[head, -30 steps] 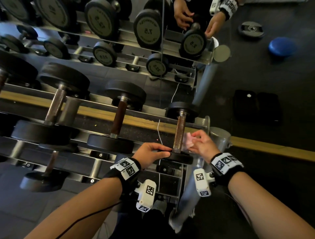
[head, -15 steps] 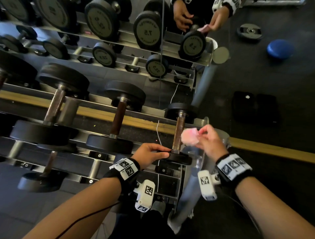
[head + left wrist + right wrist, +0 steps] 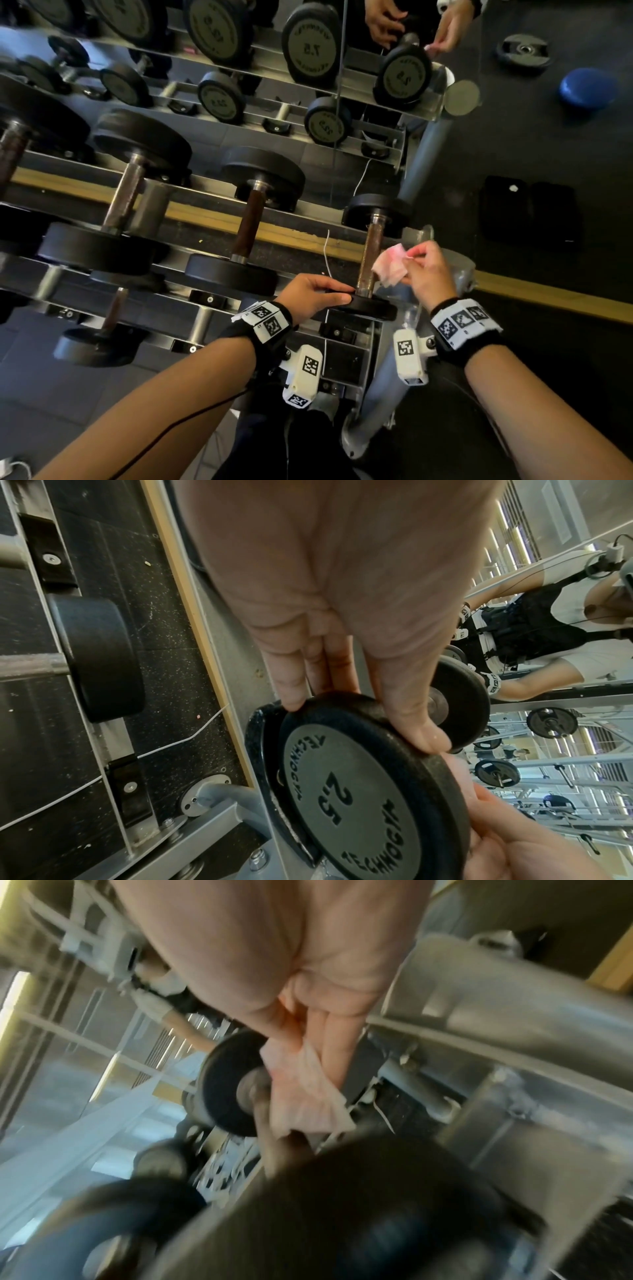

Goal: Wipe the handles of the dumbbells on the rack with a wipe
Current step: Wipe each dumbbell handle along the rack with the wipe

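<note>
The smallest dumbbell, marked 2.5, lies at the right end of the rack (image 3: 205,202), its rusty handle (image 3: 369,260) running away from me. My left hand (image 3: 317,294) grips the rim of its near black plate (image 3: 359,791), thumb and fingers curled over the edge. My right hand (image 3: 423,270) pinches a crumpled pink wipe (image 3: 390,265) just right of the handle; in the right wrist view the wipe (image 3: 304,1096) hangs by the bar, and whether it touches cannot be told.
Two larger dumbbells (image 3: 246,233) (image 3: 123,202) lie to the left on the same tier, with more below. A mirror behind reflects the rack and my hands. Right of the rack on the dark floor lie black pads (image 3: 527,212), a blue disc (image 3: 587,90) and a weight plate (image 3: 524,51).
My right hand pulled the wipe off the handle and lifted it up and to the right; it now hangs unfolded beside the bar. My left hand has stayed on the near plate.
</note>
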A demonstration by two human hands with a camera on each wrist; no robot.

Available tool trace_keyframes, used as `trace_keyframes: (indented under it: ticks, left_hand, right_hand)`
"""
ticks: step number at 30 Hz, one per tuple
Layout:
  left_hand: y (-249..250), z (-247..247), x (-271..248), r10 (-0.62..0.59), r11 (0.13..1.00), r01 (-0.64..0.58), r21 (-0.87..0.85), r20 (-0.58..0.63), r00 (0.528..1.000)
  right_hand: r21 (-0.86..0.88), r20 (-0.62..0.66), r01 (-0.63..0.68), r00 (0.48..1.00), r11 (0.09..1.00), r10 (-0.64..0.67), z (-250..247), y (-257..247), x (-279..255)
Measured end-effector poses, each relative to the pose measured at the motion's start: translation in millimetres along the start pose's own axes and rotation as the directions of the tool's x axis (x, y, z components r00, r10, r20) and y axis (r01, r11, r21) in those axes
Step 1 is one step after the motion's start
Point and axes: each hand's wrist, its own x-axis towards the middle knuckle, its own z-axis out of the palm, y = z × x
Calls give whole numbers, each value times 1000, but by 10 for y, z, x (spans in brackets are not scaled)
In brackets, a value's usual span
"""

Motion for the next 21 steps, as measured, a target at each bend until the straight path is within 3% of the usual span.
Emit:
trace_keyframes:
  ticks: [4,7,13,18,21]
  left_hand:
    - [1,9,-3,-9,1000,9,4,-6,1000]
    - [-17,9,-11,-13,1000,13,5,-12,1000]
    - [-84,41,-46,18,999,-19,-26,-45,999]
    - [-127,52,-232,72,997,-73,-31,-39,997]
    - [-151,31,-397,87,994,-86,71,-18,996]
  right_hand:
    - [73,-261,-61,962,995,79,-100,-132,174]
    - [63,-166,51,985,997,-40,-1,-220,152]
    - [93,33,61,997,994,-64,203,-92,-238]
    - [-160,54,141,989,977,-134,166,-17,-498]
    - [-221,125,97,990,970,-70,143,-52,-648]
